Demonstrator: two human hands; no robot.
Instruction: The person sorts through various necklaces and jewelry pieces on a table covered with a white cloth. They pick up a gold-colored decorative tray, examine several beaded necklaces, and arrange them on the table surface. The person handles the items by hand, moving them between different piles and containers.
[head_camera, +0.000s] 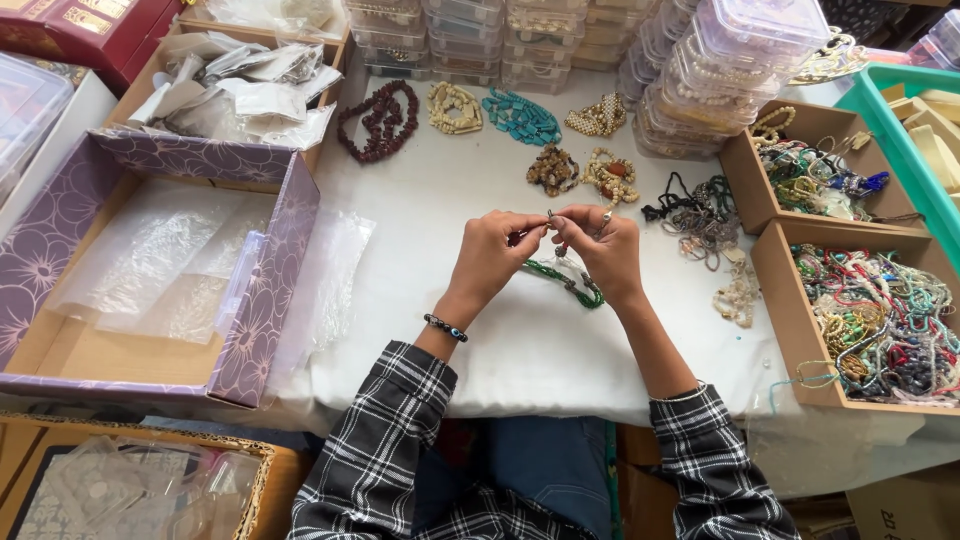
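Green bead strand (570, 280), frame centre: one end pinched betw. left hand (495, 255) & right hand (605, 250), rest trailing on white cloth (520, 350). Clasp end in work, not closed. Upper centre: finished bracelets (520, 118). Left: purple box (270, 260) w/ clear bags. Right: trays of beads (870, 320).

Bright, even overhead light, soft shadows, sharp focus, slight wide-angle edge distortion.

A green beaded strand (570, 280) dangles from pinching fingers (535, 232) above the white cloth.
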